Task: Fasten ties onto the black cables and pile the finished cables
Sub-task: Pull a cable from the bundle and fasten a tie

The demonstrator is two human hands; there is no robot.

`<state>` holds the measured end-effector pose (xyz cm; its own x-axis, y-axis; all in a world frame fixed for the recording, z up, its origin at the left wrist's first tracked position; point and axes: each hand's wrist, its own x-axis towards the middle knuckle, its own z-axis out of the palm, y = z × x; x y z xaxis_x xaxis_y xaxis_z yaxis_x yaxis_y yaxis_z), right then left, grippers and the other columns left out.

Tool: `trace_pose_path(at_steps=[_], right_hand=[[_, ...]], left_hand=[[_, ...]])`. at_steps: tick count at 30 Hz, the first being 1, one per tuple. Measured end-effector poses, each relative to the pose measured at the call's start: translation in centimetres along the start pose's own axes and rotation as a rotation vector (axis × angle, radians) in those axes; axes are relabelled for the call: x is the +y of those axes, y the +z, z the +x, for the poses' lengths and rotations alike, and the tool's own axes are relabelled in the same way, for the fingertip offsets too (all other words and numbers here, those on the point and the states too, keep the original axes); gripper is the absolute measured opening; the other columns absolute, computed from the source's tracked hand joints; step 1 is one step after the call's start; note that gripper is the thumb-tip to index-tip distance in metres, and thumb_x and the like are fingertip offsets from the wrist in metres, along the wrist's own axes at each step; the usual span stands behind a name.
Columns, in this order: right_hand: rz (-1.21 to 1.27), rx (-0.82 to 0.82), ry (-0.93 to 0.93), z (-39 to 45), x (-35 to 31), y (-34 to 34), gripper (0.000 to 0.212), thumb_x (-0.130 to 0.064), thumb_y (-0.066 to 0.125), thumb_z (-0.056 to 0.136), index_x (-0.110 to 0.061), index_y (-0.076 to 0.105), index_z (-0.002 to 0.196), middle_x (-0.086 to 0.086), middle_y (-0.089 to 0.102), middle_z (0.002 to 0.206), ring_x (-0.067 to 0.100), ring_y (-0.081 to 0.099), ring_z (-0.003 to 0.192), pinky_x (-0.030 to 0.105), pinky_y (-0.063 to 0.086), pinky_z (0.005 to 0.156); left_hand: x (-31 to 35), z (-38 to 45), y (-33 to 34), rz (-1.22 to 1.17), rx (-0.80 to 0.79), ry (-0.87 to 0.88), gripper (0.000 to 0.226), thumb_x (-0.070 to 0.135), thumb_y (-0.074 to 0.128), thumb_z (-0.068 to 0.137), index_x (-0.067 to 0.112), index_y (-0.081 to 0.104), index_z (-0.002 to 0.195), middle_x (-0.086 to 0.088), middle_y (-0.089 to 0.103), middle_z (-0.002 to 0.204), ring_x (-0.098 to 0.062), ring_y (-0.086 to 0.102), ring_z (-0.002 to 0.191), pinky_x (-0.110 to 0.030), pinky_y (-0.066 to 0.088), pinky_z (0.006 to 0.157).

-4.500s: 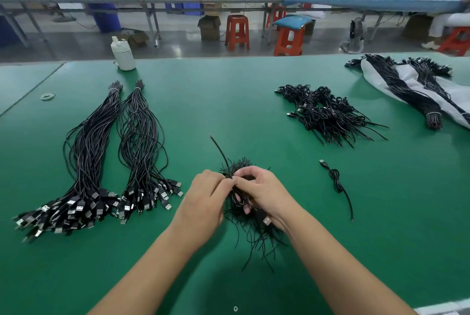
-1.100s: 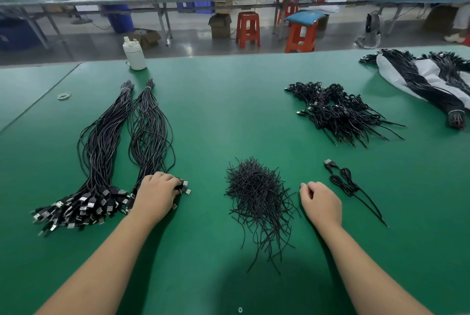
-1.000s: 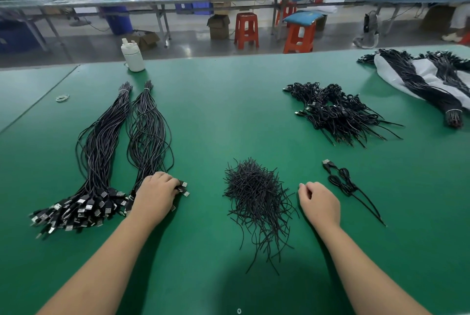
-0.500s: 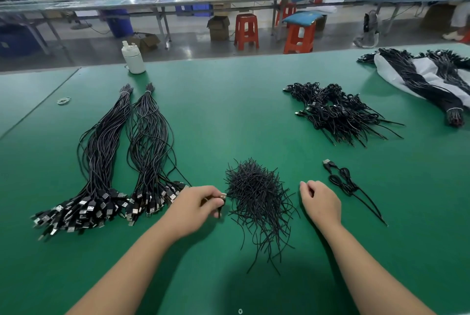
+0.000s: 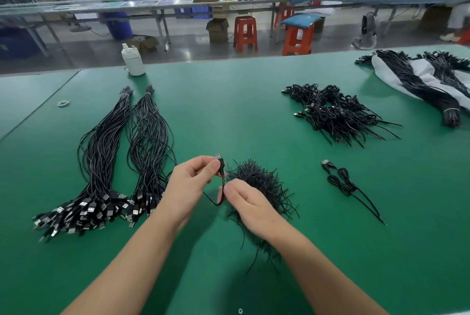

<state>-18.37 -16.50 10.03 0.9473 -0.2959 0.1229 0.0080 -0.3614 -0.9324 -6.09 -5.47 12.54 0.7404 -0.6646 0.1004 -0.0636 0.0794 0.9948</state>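
My left hand (image 5: 189, 183) pinches the USB plug end of one black cable (image 5: 221, 182), held upright above the green table (image 5: 229, 111). My right hand (image 5: 248, 204) pinches the same cable just below, where it bends into a loop. Behind my right hand lies a heap of black ties (image 5: 262, 187). Two long bundles of untied black cables (image 5: 112, 162) lie to the left, plugs toward me. A pile of tied cables (image 5: 335, 116) sits at the right back. One tied cable (image 5: 343, 185) lies alone to the right of the ties.
A white bottle (image 5: 132, 60) stands at the table's far edge. A small ring of elastic bands (image 5: 63, 102) lies far left. More cable bundles lie on a white sheet (image 5: 422, 73) at far right. Stools and workbenches stand beyond the table.
My left hand pulled one cable out of the left bundle and brought it to the middle. My right hand left the table and took hold of that cable.
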Motion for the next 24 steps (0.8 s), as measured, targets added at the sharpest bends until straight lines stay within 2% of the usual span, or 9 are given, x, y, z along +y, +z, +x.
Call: trace_pose_path(at_steps=[4, 6, 8, 10, 11, 14, 16, 19, 24], right_hand=[[0.130, 0.010, -0.028, -0.2, -0.6, 0.3, 0.029, -0.022, 0.041, 0.106, -0.019, 0.059, 0.083, 0.001, 0.066, 0.091, 0.023, 0.062, 0.102, 0.041, 0.045, 0.099], [0.185, 0.020, -0.025, -0.3, -0.6, 0.7, 0.031, -0.020, 0.040, 0.106, -0.017, 0.056, 0.080, -0.004, 0.062, 0.077, 0.026, 0.063, 0.090, 0.049, 0.046, 0.097], [0.237, 0.023, -0.017, -0.4, -0.5, 1.2, 0.032, -0.025, 0.040, 0.105, -0.019, 0.054, 0.078, -0.004, 0.056, 0.068, 0.028, 0.056, 0.076, 0.053, 0.047, 0.094], [0.319, 0.018, 0.001, -0.5, -0.4, 1.6, 0.031, -0.031, 0.041, 0.104, -0.021, 0.055, 0.078, -0.009, 0.049, 0.066, 0.017, 0.047, 0.067, 0.043, 0.051, 0.084], [0.336, 0.021, 0.015, -0.5, -0.4, 1.7, 0.030, -0.033, 0.042, 0.103, -0.024, 0.056, 0.078, -0.012, 0.047, 0.066, 0.012, 0.044, 0.065, 0.039, 0.048, 0.076], [0.304, 0.041, 0.024, -0.4, -0.1, 1.6, 0.030, -0.033, 0.043, 0.101, -0.031, 0.057, 0.074, -0.015, 0.047, 0.064, 0.008, 0.042, 0.062, 0.030, 0.038, 0.067], [0.321, 0.039, 0.037, -0.5, 0.1, 1.6, 0.031, -0.033, 0.045, 0.100, -0.032, 0.060, 0.074, -0.012, 0.046, 0.062, 0.009, 0.042, 0.061, 0.029, 0.039, 0.065], [0.378, 0.003, 0.082, -0.5, 0.1, 1.8, 0.033, -0.034, 0.045, 0.101, -0.028, 0.064, 0.075, -0.005, 0.045, 0.060, 0.012, 0.043, 0.060, 0.031, 0.041, 0.066], [0.446, -0.114, 0.210, -0.8, 1.2, 2.6, 0.036, -0.038, 0.044, 0.101, -0.024, 0.057, 0.070, -0.007, 0.041, 0.057, 0.014, 0.037, 0.059, 0.029, 0.041, 0.070]], left_hand=[[-0.5, -0.1, -0.5, -0.040, 0.019, -0.030, 0.014, 0.033, 0.069, 0.090, 0.022, 0.077, 0.093, -0.005, 0.075, 0.094, -0.012, 0.066, 0.086, -0.031, 0.044, 0.080], [-0.7, -0.4, -0.7, -0.107, -0.091, -0.075, 0.030, 0.046, 0.067, 0.088, 0.020, 0.075, 0.104, -0.010, 0.073, 0.110, -0.020, 0.067, 0.103, -0.039, 0.047, 0.086], [-0.7, -0.7, -0.6, -0.117, -0.296, -0.137, 0.046, 0.051, 0.061, 0.090, 0.017, 0.071, 0.119, -0.023, 0.067, 0.117, -0.028, 0.066, 0.102, -0.039, 0.053, 0.083], [-0.9, -1.2, -0.3, -0.035, -0.433, -0.175, 0.049, 0.051, 0.055, 0.093, 0.019, 0.066, 0.129, -0.034, 0.063, 0.114, -0.027, 0.066, 0.094, -0.036, 0.052, 0.081], [-1.0, -1.3, -0.2, 0.000, -0.447, -0.188, 0.047, 0.048, 0.050, 0.095, 0.020, 0.065, 0.131, -0.028, 0.065, 0.116, -0.023, 0.067, 0.101, -0.036, 0.051, 0.087], [-0.9, -1.4, 0.0, 0.120, -0.419, -0.189, 0.045, 0.044, 0.038, 0.097, 0.030, 0.063, 0.132, -0.014, 0.068, 0.122, -0.018, 0.061, 0.121, -0.034, 0.043, 0.107], [-0.6, -1.5, 0.0, 0.203, -0.421, -0.137, 0.046, 0.045, 0.034, 0.098, 0.036, 0.061, 0.134, -0.010, 0.066, 0.127, -0.014, 0.059, 0.124, -0.025, 0.040, 0.110], [-0.4, -1.8, 0.1, 0.159, -0.379, -0.031, 0.045, 0.038, 0.030, 0.101, 0.031, 0.060, 0.135, 0.014, 0.060, 0.137, -0.001, 0.048, 0.133, -0.030, 0.031, 0.117], [1.7, -0.7, -0.5, -0.491, -0.098, 0.049, 0.047, 0.027, 0.031, 0.102, 0.003, 0.069, 0.115, -0.019, 0.067, 0.124, -0.028, 0.056, 0.129, -0.038, 0.040, 0.108]])
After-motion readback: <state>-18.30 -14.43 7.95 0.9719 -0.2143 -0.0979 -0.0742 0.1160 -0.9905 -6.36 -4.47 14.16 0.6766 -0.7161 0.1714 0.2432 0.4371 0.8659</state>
